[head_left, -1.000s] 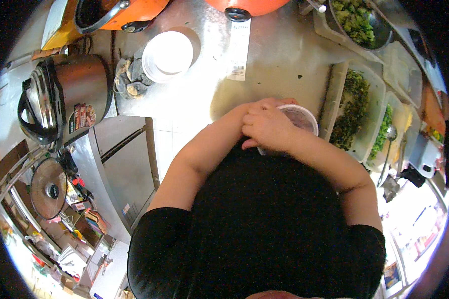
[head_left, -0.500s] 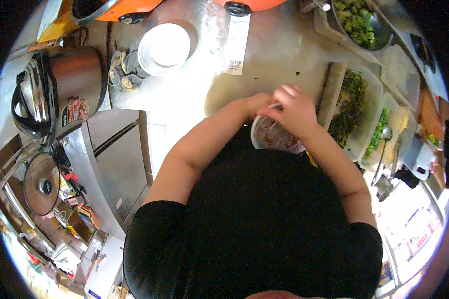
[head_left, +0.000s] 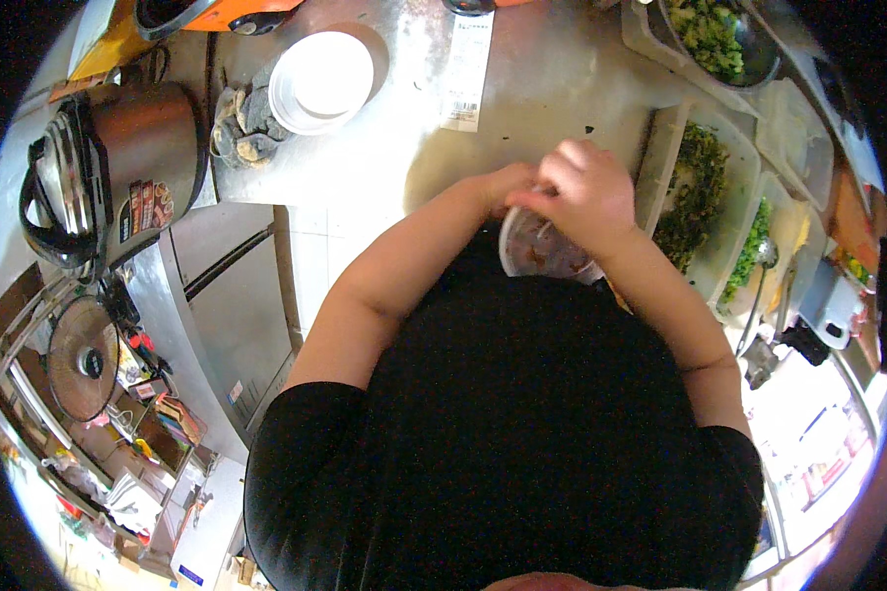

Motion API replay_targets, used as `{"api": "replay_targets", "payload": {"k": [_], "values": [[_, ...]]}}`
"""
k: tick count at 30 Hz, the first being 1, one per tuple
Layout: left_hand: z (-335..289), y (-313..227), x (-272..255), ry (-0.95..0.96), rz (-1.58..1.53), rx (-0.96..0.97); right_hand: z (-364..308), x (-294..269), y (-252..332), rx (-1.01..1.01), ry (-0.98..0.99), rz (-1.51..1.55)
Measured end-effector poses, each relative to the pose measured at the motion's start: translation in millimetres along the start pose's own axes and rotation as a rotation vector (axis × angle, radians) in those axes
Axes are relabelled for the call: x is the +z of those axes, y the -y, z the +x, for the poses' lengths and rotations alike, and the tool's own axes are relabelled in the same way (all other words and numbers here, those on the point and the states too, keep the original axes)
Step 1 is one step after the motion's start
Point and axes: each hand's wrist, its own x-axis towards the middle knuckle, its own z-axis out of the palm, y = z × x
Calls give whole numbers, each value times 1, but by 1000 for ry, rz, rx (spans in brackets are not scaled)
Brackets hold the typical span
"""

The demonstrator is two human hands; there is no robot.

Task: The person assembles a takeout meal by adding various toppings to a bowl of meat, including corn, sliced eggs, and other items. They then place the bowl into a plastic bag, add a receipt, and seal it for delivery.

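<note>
Round tub [head_left: 534,248]: against the black shirt [head_left: 552,424], which hides its near side.
Right hand [head_left: 581,192]: fingers curled, gripping its rim.
Left hand [head_left: 511,187]: fingers hidden, state undeterminable.
Greens tray [head_left: 664,156]: right.
White bowl [head_left: 327,79]: farther left.

A shiny metal counter [head_left: 547,84] spreads beyond the fingers [head_left: 567,163], bright glare whitening its surface to their left. Further left, pale floor tiles [head_left: 315,236] show beside a steel cabinet [head_left: 237,330]. Far left of the fingers and lower, a round fan [head_left: 67,340] stands near cluttered shelving [head_left: 158,448]. Lower right of them, strong white light [head_left: 793,409] washes out most detail.
</note>
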Motion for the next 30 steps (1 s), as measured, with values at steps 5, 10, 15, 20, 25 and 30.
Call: {"api": "replay_targets", "payload": {"k": [5,10,15,20,25,30], "values": [[-9,-9,-5,-83,-480,-371,-1,-5,-19,260,-165,196],[-8,-40,-6,-89,-744,-418,-5,9,-22,405,133,370],[-13,-50,-8,-86,-14,-174,-9,16,-12,143,-93,299],[8,23,-6,16,-46,-40,0,14,-1,-132,-46,248],[-3,-12,3,-195,-88,47,-2,11,3,-161,-49,185],[-19,-32,-12,-42,-320,-206,-3,-3,8,18,-13,141]]}}
